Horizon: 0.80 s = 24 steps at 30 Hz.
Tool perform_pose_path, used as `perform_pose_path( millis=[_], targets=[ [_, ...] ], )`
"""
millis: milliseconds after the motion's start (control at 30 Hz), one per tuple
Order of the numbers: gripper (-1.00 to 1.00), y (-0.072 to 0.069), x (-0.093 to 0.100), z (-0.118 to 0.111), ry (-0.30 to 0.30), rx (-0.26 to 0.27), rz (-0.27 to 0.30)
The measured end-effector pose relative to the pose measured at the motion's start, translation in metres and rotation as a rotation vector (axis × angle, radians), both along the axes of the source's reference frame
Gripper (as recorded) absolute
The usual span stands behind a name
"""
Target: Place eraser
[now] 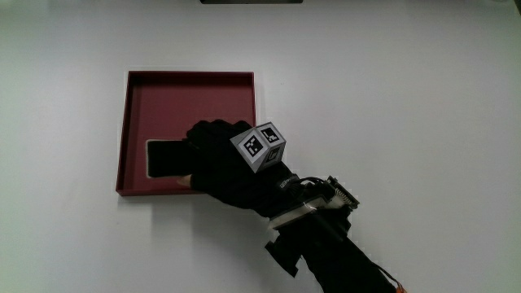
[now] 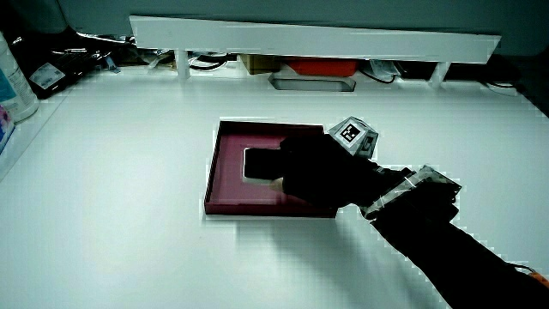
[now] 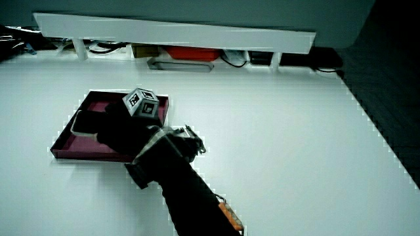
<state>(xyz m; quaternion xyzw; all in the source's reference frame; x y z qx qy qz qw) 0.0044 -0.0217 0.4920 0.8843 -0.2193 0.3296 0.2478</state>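
A flat black eraser (image 1: 165,158) lies inside a dark red square tray (image 1: 187,75), close to the tray wall nearest the person. The gloved hand (image 1: 216,159) reaches over that wall with its fingers curled on the end of the eraser. The patterned cube (image 1: 260,146) sits on the back of the hand, over the tray's corner. In both side views the eraser (image 2: 259,163) (image 3: 84,123) rests low in the tray (image 2: 257,125) (image 3: 98,95), partly hidden by the hand (image 2: 317,176) (image 3: 121,134). The forearm stretches back over the white table toward the person.
A low white partition (image 2: 309,34) closes the table's far edge, with cables and an orange object (image 2: 317,67) under it. A bottle (image 2: 13,81) stands at the table's edge. White tabletop surrounds the tray.
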Motion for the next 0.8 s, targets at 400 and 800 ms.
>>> perform_pose_path(
  millis=[400, 800],
  targets=[
    [0.0, -0.003, -0.004, 0.032, 0.099, -0.154, 0.002],
    [-0.13, -0.006, -0.007, 0.04, 0.146, -0.257, -0.015]
  ],
)
